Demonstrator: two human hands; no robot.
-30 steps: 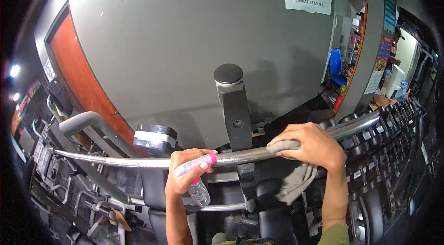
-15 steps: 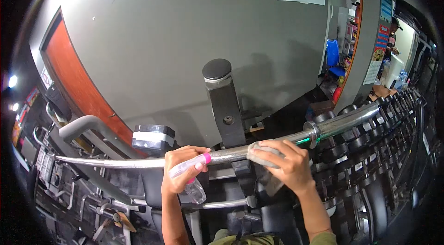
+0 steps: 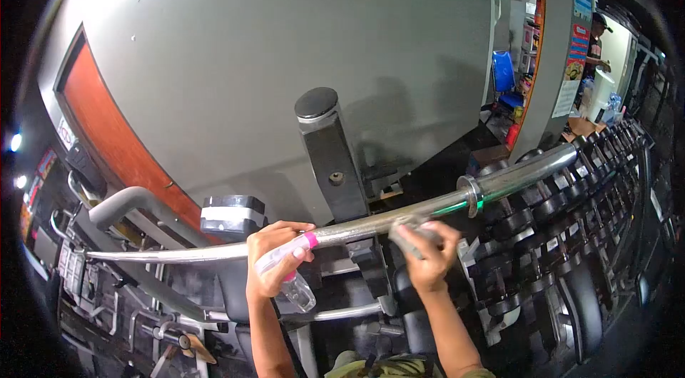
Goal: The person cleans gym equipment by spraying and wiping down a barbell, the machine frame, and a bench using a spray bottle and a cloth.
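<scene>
A long silver barbell (image 3: 371,224) runs across in front of me, with a collar (image 3: 469,196) toward its thick right end. My left hand (image 3: 275,260) is wrapped round a clear spray bottle (image 3: 300,294) with a pink neck, and rests against the bar. In my right hand (image 3: 430,257) is a grey cloth (image 3: 408,235), pressed at the front and underside of the bar. The fingers of that hand are slightly blurred.
A dark upright post (image 3: 332,157) stands behind the bar. Racks of dumbbells (image 3: 542,210) line the right side. Gym machine frames (image 3: 135,200) fill the left. A grey wall (image 3: 235,85) rises behind, and a person (image 3: 598,43) stands far right.
My right hand has rolled the cloth from the top of the bar round to its front and lower side. My left hand still holds the bottle. The view has shifted slightly.
</scene>
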